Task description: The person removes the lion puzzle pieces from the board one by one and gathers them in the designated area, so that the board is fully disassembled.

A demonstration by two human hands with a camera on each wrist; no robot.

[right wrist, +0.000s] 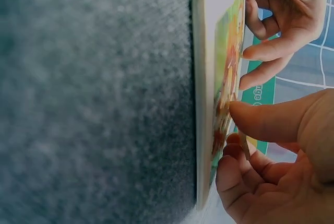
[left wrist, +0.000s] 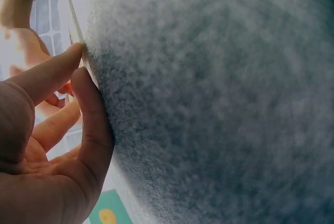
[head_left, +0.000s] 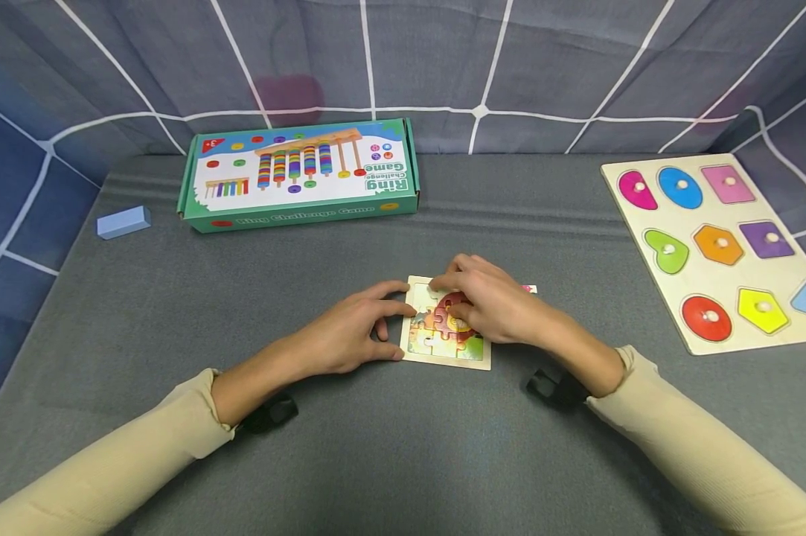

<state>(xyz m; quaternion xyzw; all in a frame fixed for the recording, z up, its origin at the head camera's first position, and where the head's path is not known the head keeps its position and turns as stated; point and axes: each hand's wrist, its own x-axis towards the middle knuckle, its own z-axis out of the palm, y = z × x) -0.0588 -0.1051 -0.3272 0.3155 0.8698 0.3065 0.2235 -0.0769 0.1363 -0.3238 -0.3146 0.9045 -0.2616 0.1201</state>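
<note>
1. While the right hand (head_left: pixel 493 301) hovers over the puzzle, its grip is pinching a thin jigsaw piece (right wrist: pixel 244 145) between thumb and fingertips. It's edge-on in the right wrist view, so I can't tell what's printed on it.
2. Directly below that grip, flat down, is the square puzzle board (head_left: pixel 446 362): smooth, pale, wood-looking rim around knobbly interlocking shapes in red, orange and green.
3. Left hand (head_left: pixel 349 331) isn't clenched on anything. Fingers are loosely spread, tips and thumb touching the board's left edge, just left of the right grip.
4. A pale corner with pink (head_left: pixel 529 289) pokes out just beyond the right grip, mostly covered, so no clue about its full shape.
5. Under both grips the gray tabletop (head_left: pixel 349 447) looks fuzzy, kinda like felt.
6. Well right of the right grip there's a pale shape board (head_left: pixel 724 278) with flat colored cutouts (heart, hexagon, pentagon, circle etc.), each with a little round knob.
7. Beyond the left grip sits a long rectangular "Ring Challenge Game" box (head_left: pixel 302 175), green and white. Farther left, a plain blue block (head_left: pixel 123 222).
8. Farthest beyond the grips hangs creased gray-blue cloth (head_left: pixel 429 59) with white grid lines.
</note>
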